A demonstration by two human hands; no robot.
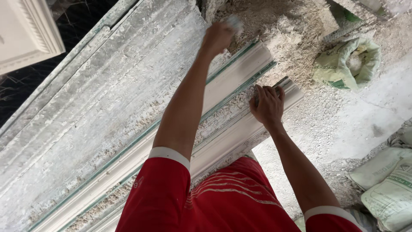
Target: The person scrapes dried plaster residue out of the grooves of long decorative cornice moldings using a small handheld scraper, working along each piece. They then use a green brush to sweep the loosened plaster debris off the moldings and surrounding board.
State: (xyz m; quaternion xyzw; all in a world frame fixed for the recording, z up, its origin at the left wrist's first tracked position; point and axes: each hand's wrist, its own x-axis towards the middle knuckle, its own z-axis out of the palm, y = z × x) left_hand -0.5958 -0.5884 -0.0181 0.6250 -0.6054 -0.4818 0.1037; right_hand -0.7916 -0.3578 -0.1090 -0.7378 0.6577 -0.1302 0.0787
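2 long white plaster cornice mouldings lie side by side on the dusty workbench [86,99], running from the near left to the far right. My right hand [268,105] rests on the end of the nearer moulding [240,133], fingers pressed down over its top edge, thumb against the side. My left hand [218,36] reaches farther out, past the end of the farther moulding [240,71], closed around a small pale object [235,22] too blurred to identify. Crumbled plaster [219,118] fills the gap between the 2 mouldings. On the floor to the far right sits an open green sack [347,64]; 2 pale sacks [388,180] lie at the near right. My red shirt [223,202] fills the near edge.
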